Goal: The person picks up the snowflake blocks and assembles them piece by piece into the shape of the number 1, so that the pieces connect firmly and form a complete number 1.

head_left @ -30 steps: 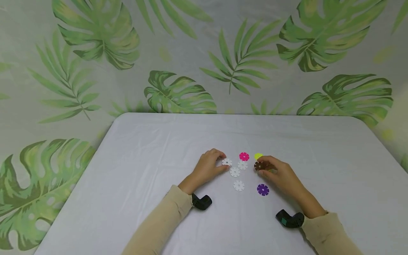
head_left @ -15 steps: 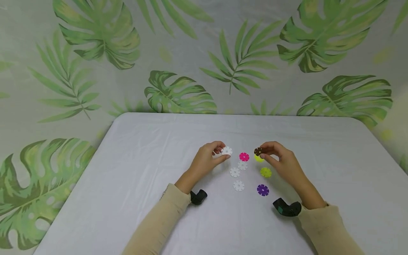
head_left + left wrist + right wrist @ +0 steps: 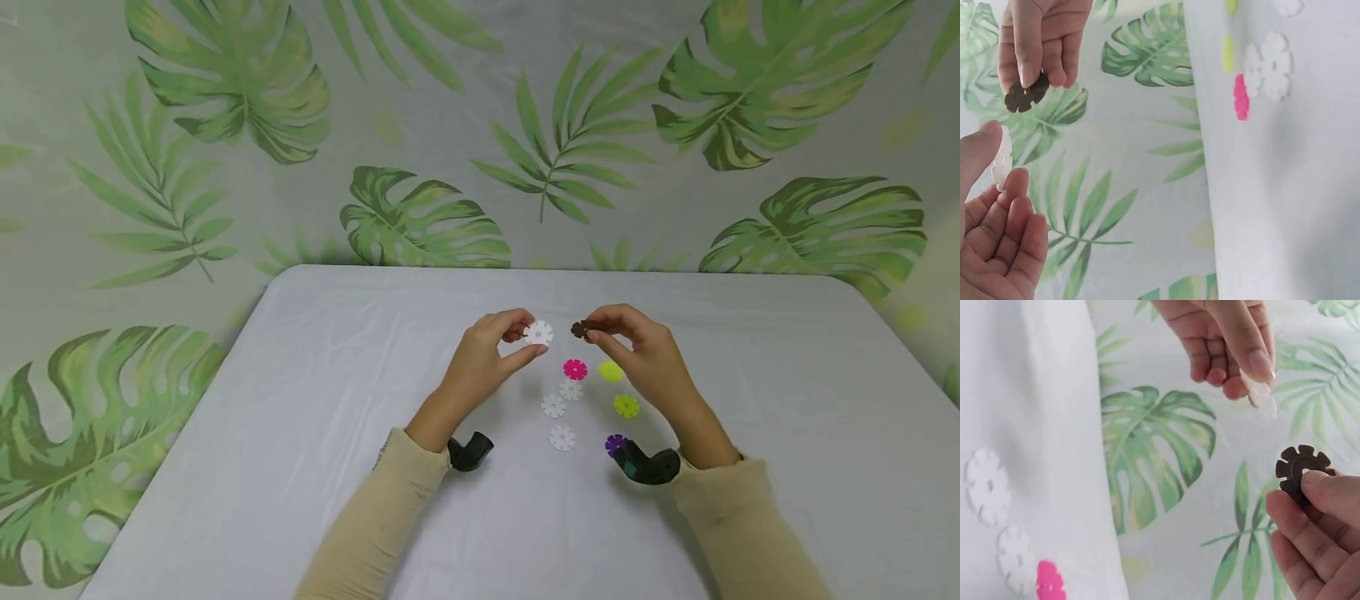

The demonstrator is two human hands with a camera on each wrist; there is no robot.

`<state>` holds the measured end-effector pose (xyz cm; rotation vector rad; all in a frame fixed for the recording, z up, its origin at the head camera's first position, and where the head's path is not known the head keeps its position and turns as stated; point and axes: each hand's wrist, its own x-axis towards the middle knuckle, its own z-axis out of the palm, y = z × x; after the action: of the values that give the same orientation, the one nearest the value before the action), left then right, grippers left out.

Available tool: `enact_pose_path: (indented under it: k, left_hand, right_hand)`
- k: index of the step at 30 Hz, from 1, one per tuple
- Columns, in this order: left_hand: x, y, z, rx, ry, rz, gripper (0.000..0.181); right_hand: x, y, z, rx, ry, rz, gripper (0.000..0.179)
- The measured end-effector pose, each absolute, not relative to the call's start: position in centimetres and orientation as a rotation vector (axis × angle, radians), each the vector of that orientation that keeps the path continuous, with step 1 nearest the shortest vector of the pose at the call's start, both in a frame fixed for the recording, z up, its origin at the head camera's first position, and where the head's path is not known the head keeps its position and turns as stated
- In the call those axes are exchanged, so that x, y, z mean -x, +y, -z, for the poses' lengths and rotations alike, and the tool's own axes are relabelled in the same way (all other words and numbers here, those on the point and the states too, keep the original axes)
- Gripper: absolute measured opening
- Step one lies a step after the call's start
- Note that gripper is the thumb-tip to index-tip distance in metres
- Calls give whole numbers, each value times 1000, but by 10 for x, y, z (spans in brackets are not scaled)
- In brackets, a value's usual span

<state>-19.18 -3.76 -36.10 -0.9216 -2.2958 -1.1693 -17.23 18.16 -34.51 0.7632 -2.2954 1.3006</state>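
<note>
In the head view, a white disc is held just above the middle of the worktop's span, pinched at its rim between the thumb and fingers of the left hand. Just to its right, with a gap between, a brown disc is clamped by the fingers of the right hand, the thumb being laid over part of its face. Both discs, thin and notched all round, can be judged light, fairly stiff and probably plastic; breakage seems unlikely, but a slip might be caused by too loose a pinch. They are best gripped by one side of the rim, so that the opposite notches are left uncovered. Both hands are raised above the worktop, the forearms being slanted inward from the lower left and lower right of the frame. The white disc is presented nearly face-on, the brown disc more nearly edge-on.
</note>
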Motion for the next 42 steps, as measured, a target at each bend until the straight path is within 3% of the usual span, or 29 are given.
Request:
enact_pose_path:
  k: [42]
  left_hand:
    - [184,-36,355,1061,-2169,1130,33]
  right_hand:
    - [168,172,342,-889,-2192,-1287,25]
